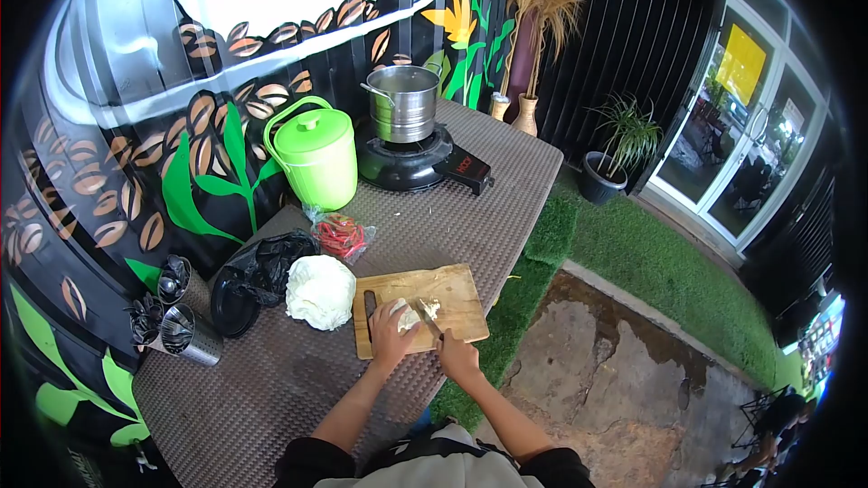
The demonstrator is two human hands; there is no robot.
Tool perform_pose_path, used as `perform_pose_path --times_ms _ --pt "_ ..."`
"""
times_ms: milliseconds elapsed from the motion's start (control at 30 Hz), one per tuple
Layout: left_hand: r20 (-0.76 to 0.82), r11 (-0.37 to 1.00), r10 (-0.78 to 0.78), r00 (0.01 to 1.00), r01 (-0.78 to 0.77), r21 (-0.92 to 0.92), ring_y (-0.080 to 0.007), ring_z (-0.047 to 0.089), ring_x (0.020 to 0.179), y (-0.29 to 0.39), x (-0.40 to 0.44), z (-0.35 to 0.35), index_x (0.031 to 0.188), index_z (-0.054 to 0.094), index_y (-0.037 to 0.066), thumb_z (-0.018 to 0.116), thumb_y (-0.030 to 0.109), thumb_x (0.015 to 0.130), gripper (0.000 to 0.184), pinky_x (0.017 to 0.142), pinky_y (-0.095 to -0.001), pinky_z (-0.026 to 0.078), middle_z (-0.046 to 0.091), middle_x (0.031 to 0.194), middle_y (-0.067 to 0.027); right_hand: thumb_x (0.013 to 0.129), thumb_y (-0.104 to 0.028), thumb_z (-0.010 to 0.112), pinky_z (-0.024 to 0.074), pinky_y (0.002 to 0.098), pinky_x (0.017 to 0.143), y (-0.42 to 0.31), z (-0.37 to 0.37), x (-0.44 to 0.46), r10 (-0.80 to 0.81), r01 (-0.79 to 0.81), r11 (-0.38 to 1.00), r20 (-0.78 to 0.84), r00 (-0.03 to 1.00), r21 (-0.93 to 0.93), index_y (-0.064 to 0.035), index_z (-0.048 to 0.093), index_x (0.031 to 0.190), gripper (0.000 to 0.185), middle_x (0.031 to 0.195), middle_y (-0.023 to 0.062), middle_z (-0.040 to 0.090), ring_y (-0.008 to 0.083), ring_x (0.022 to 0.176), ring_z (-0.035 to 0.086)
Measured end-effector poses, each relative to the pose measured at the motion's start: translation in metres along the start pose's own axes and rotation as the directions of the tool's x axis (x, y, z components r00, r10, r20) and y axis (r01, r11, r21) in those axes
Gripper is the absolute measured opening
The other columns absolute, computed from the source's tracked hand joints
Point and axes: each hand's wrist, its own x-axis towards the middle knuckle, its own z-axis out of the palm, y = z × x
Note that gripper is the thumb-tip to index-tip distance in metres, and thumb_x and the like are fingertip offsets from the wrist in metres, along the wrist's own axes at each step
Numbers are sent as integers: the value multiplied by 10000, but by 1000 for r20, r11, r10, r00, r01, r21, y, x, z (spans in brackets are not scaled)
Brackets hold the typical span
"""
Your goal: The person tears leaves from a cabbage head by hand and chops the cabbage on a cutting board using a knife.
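A wooden cutting board lies on the table with a pale piece of cabbage and small chopped bits on it. My left hand presses its bent fingers on the piece, holding it against the board. Wrapped round a knife handle is my right hand, closed. The knife points up and left, its blade beside the piece, close to my left fingertips. Left of the board sits a large whitish head of cabbage. The board's left end has a dark handle slot.
Behind stand a lime-green lidded bucket and a steel pot on a black stove. A bag of red chillies, a black plastic bag and metal cutlery holders are at left. The woven table ends just right of the board.
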Motion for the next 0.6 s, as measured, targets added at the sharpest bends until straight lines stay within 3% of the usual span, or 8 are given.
perform_pose_path --times_ms 200,333,433,500,600 --pt "69 959 -98 993 113 -260 -307 495 1087 -8 -6 -5 1060 634 62 771 133 676 414 930 -428 397 574 1131 -109 929 -327 474 529 474 576 -2 -6 -10 10 -6 1000 -116 993 31 -34 457 994 301 681 220 634 398 657 651" --pt "68 957 -91 994 106 -269 -309 506 1063 -13 -10 -15 1046 635 59 757 82 680 387 914 -410 417 579 1111 -102 931 -324 469 526 493 592 -8 -9 -5 -43 48 998 -92 995 48 -29 450 994 302 679 226 631 409 659 647" --pt "24 986 -21 999 25 -166 -282 489 1089 -7 -11 -30 1028 645 83 742 131 709 337 946 -435 374 571 1099 -87 933 -320 464 524 497 603 -10 -11 -2 -44 51 997 -108 993 63 -27 448 991 299 686 231 632 414 666 646" --pt "125 986 0 992 -21 167 -248 464 1117 0 -10 -40 1009 649 111 713 199 749 283 979 -463 304 558 1097 -73 933 -319 463 523 499 609 -9 -11 -2 -46 55 996 -112 993 73 -25 449 993 300 690 233 632 416 669 645" --pt "121 967 -29 992 -2 254 -221 442 1132 4 0 -37 972 662 131 699 254 761 247 975 -475 262 540 1106 -63 933 -320 463 521 501 616 -6 -12 -5 -47 56 995 -107 993 83 -21 451 997 306 697 238 632 421 675 643"
